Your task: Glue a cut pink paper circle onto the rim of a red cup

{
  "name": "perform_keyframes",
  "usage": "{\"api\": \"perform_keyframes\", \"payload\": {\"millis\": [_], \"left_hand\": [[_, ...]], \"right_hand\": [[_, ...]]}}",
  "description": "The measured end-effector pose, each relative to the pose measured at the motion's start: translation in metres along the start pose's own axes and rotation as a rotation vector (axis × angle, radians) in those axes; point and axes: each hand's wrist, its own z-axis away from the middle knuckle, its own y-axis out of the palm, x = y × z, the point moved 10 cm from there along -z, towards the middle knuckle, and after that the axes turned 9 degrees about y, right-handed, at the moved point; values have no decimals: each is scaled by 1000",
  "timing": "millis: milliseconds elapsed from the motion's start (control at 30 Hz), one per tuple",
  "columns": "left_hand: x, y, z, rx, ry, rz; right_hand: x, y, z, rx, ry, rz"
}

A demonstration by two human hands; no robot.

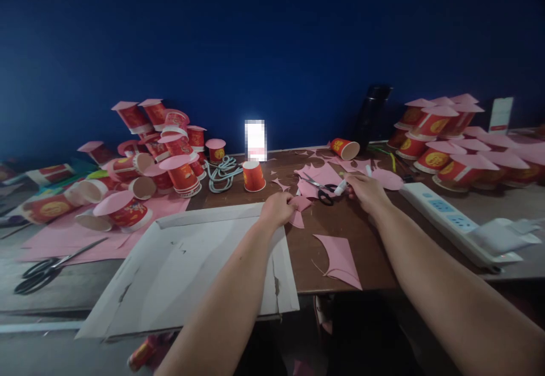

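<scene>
My left hand point(277, 209) is closed in a pinch on a small pink paper piece point(299, 210) lying on the brown table point(323, 251). My right hand point(365, 190) is wrapped round a white glue stick point(340, 187), whose tip points left toward the black-handled scissors point(320, 188). The scissors lie on a heap of pink paper scraps point(324, 174). An upturned red paper cup point(254, 176) stands just beyond my left hand. A larger pink offcut point(339, 259) lies near the table's front edge.
A grey cardboard sheet point(183, 274) overhangs the front edge. Several red cups with pink lids point(170, 160) pile up at the left, more point(443, 137) at the right. A white power strip point(447, 214), a coiled cord point(223, 172), a second pair of scissors point(46, 268) and a black bottle point(372, 116) also sit here.
</scene>
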Motion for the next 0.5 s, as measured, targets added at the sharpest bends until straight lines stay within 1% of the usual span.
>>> {"api": "perform_keyframes", "payload": {"millis": [100, 133, 200, 267, 300, 333, 367, 400, 433, 500], "left_hand": [[2, 1, 0, -2, -10, 5], [2, 2, 0, -2, -12, 8], [1, 1, 0, -15, -7, 14], [-3, -4, 2, -69, 12, 28], [-6, -10, 4, -120, 27, 37], [-10, -16, 6, -182, 51, 45], [-15, -24, 9, -252, 82, 48], [-20, -31, 13, -324, 112, 40], [-26, -36, 17, -372, 153, 26], [-35, -43, 23, -441, 220, 6]], "right_hand": [[0, -2, 0, -17, 5, 39], [2, -4, 0, -26, -17, 77], [14, -11, 4, -103, -104, 197], [33, -20, 15, -234, -226, 319], [43, -22, 23, -276, -288, 347], [49, -19, 29, -263, -315, 347], [52, -12, 35, -198, -320, 335], [54, 1, 40, -74, -313, 308], [54, 17, 48, 83, -296, 269], [48, 47, 64, 356, -198, 191]]}}
